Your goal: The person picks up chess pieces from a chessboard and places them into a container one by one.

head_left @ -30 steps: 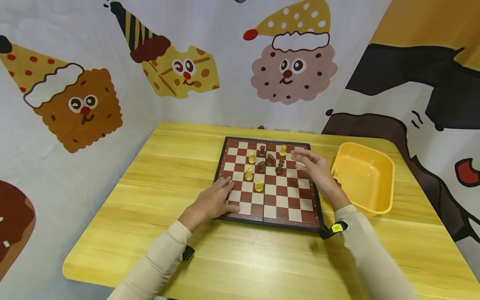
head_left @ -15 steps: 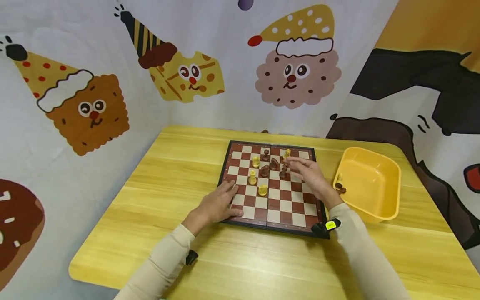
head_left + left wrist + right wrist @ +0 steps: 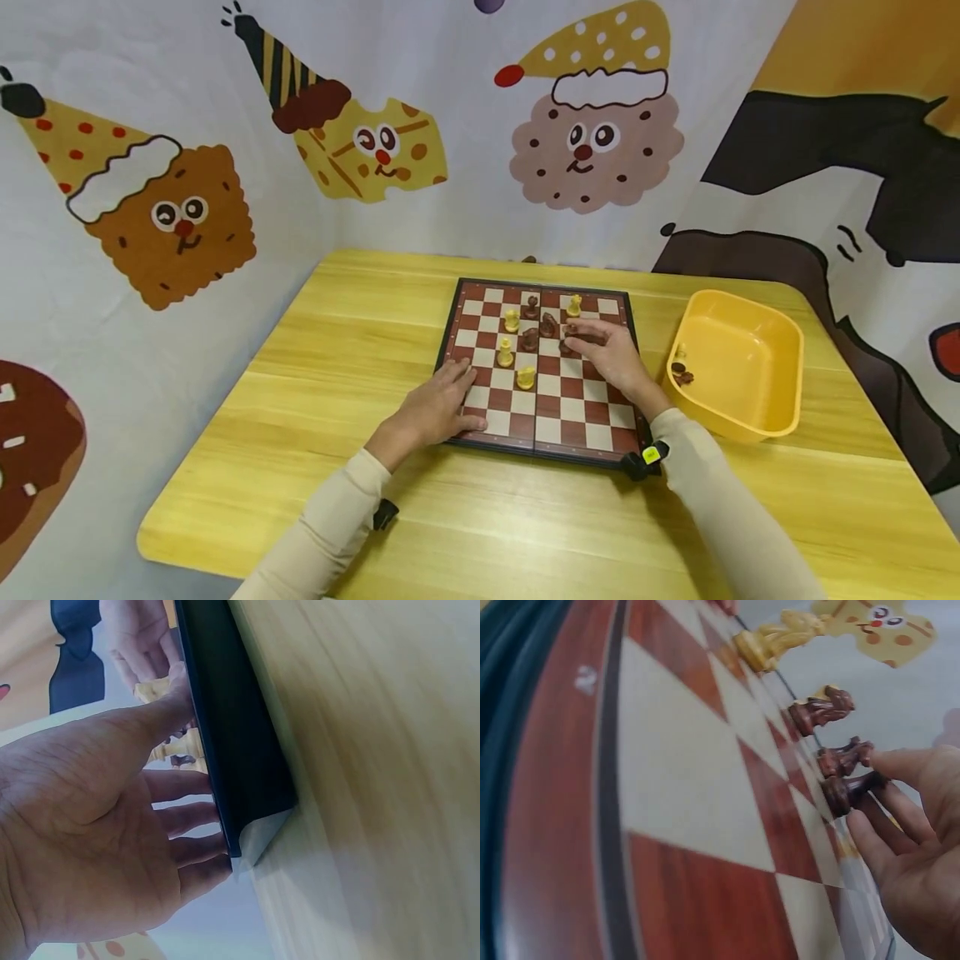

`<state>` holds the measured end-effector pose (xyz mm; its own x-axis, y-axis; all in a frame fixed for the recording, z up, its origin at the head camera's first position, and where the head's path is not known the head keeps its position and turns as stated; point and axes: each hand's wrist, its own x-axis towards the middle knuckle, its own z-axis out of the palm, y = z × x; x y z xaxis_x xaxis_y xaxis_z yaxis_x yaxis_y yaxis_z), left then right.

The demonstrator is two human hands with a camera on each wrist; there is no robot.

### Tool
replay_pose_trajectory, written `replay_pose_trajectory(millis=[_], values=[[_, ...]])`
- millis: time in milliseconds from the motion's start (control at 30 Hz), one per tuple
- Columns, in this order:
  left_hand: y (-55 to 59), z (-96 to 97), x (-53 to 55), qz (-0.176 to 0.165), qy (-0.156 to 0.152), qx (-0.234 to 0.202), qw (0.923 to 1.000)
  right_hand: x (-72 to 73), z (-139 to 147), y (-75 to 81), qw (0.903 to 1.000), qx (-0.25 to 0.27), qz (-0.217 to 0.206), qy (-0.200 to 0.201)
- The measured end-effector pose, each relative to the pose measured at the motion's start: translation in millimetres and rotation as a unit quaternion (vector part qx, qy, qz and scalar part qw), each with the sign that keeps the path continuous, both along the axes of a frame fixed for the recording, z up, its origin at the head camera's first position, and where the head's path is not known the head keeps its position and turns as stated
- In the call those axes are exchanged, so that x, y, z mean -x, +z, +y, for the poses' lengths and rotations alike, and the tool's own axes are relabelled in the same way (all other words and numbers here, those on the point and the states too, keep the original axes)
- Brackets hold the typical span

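A brown-and-white chessboard [image 3: 583,412] lies on the table with several yellow and brown chess pieces standing on it. My left hand [image 3: 435,406] rests on the board's left edge, fingers straight; the left wrist view shows them along the dark rim [image 3: 232,712]. Towards the back right, my right hand [image 3: 613,360] has thumb and fingertips round a tall brown chess piece [image 3: 842,793], which still stands on its square. Close by are two brown knights [image 3: 548,325]. A yellow piece [image 3: 573,305] stands behind the hand, and a yellow knight [image 3: 526,378] stands nearer the front.
To the board's right sits a yellow plastic bin [image 3: 738,367] with a few pieces against its left wall. The wooden table [image 3: 300,350] meets a cartoon-printed cloth [image 3: 465,225] behind and at the left. Other standing pieces crowd closely round the right hand.
My right hand has moved left and come down, its fingers closing round the tall brown chess piece. The left hand has stayed on the board's edge. The head view has shifted slightly.
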<state>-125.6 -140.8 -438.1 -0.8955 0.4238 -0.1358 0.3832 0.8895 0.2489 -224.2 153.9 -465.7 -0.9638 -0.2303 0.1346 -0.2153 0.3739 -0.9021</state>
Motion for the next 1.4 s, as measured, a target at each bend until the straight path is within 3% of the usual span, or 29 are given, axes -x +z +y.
replay_pose_trajectory(millis=[300, 533, 833, 1400], values=[[3.7, -1.1, -1.9, -0.004, -0.002, 0.003, 1.0, -2.3, -8.6, 0.7, 0.999, -0.017, 0.041, -0.008], [4.3, -1.6, -2.8, 0.001, -0.004, -0.003, 1.0, -5.6, -9.6, -2.4, 0.999, -0.009, 0.036, -0.026], [4.3, -0.4, -3.7, -0.005, -0.002, -0.004, 1.0, -2.2, -4.5, -3.9, 0.9997, 0.007, 0.004, -0.021], [5.4, 2.4, -1.7, -0.016, -0.008, 0.009, 0.9998, -3.2, -1.3, -4.0, 0.9997, -0.001, 0.009, -0.024]])
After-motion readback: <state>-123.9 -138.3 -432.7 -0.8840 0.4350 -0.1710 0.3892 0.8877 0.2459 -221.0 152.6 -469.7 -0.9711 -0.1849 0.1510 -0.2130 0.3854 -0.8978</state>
